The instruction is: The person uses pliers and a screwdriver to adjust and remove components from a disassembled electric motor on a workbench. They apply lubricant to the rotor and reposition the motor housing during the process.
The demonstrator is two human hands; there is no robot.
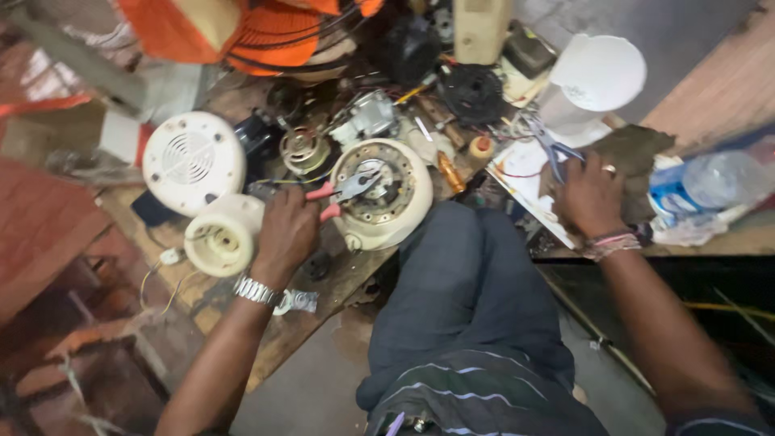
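fingers of the left hand (284,234) are wrapped around red-handled pliers (343,192), whose jaws rest inside the open cream motor housing (386,194) on the wooden bench (339,278). a round cream cap (222,236) lies just beside that hand. the right hand (592,196) presses flat on a brown rag (634,153), near blue-handled pliers (551,145).

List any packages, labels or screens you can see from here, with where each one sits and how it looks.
Plastic bottle: lying on its side at the far right edge of the bench, clear, with a blue and white label wrapped around it.
White sheet: flat on the bench under the right hand, pale with thin red lines; details too blurred to tell.
No screens in view.
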